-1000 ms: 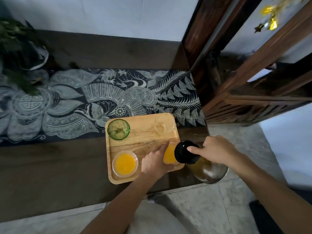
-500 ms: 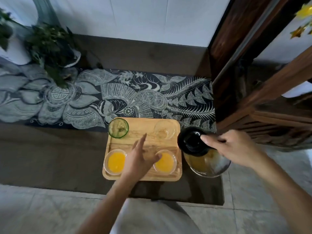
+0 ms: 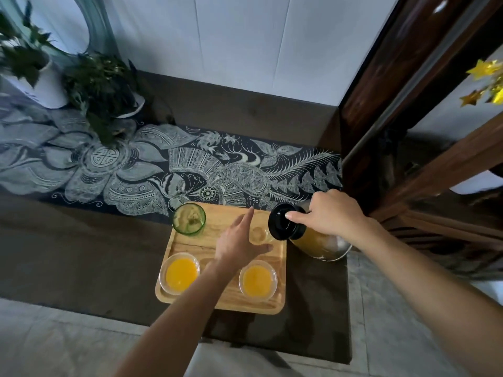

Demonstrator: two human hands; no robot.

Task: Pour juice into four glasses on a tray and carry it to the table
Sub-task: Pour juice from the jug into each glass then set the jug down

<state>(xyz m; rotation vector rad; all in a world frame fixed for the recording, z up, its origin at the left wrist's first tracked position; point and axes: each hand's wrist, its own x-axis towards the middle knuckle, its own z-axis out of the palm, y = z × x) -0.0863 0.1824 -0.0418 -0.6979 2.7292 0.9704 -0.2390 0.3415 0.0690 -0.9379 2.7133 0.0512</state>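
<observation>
A wooden tray (image 3: 190, 240) lies on the dark sideboard. On it stand two clear glasses holding orange juice, one at front left (image 3: 179, 273) and one at front right (image 3: 257, 280). A green glass (image 3: 189, 219) stands at the back left. A clear glass (image 3: 260, 234) without juice is at the back right. My left hand (image 3: 239, 240) hovers open over the tray's middle, fingers spread, next to that clear glass. My right hand (image 3: 326, 213) grips the juice jug (image 3: 318, 243) by its neck, just right of the tray; its black lid (image 3: 281, 223) faces the tray.
A patterned dark runner (image 3: 163, 170) crosses the sideboard behind the tray. Potted plants (image 3: 98, 85) stand at the back left. A dark wooden cabinet frame (image 3: 394, 104) rises close on the right. The sideboard's front edge runs just below the tray, with tiled floor (image 3: 68, 341) beyond.
My left hand let go of the front right glass and moved toward the back of the tray, fingers spread. My right hand carried the jug back and up along the tray's right side.
</observation>
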